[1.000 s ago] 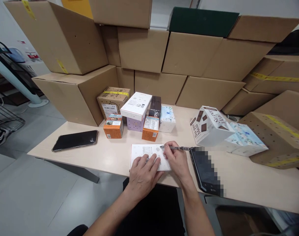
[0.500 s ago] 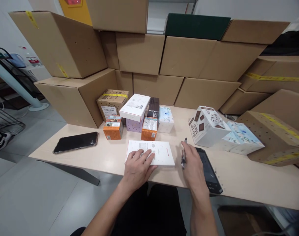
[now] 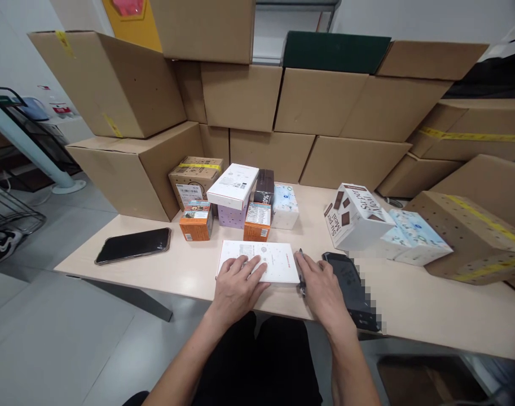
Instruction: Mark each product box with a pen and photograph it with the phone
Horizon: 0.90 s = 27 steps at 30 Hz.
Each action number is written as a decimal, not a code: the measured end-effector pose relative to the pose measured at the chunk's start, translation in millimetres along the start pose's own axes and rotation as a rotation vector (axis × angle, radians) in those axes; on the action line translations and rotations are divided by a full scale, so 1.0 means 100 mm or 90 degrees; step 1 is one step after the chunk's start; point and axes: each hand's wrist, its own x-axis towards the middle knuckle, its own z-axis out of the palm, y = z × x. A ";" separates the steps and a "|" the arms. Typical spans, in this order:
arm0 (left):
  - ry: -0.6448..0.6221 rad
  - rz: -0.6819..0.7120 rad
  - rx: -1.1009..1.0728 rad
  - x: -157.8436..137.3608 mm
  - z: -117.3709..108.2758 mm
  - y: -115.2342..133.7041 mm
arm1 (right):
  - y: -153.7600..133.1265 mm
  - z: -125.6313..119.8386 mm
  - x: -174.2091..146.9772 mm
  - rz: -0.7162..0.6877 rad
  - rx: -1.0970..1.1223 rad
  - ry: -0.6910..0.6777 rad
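Observation:
A flat white box (image 3: 278, 263) with small print lies on the table right in front of me. Across its left part my left hand (image 3: 237, 285) rests with the fingers laid out over the top and the thumb along the near side. My right hand (image 3: 322, 287) is closed on a pen (image 3: 302, 286), which points down beside the box's right end. Just right of that hand lies a black handheld device (image 3: 353, 290), partly blurred. Behind the flat box stand two small orange boxes (image 3: 197, 223), and another white box (image 3: 234, 185) rests on a lilac box (image 3: 232, 216).
A black phone (image 3: 133, 246) lies at the left of the table (image 3: 189, 276). To the right are a white Super Meal box (image 3: 359, 220), light blue packs (image 3: 418, 237) and a taped carton (image 3: 472, 237). Large brown cartons (image 3: 240, 98) form a wall at the back.
My right hand has moved left with the pen, from beside the handheld device to the flat box's right end. My left hand stays on the box. The view has shifted slightly.

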 end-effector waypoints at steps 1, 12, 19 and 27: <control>0.000 0.000 0.001 0.00 0.00 0.00 | 0.01 0.00 -0.01 -0.006 0.015 0.009; 0.030 0.002 -0.017 0.01 0.01 -0.01 | 0.28 -0.23 -0.61 0.259 0.002 0.240; 0.125 0.013 -0.106 0.05 0.08 0.23 | 0.32 -0.06 -0.69 0.313 0.005 0.126; 0.118 -0.049 -0.076 0.09 0.19 0.38 | 0.26 0.01 -0.59 0.305 0.172 0.252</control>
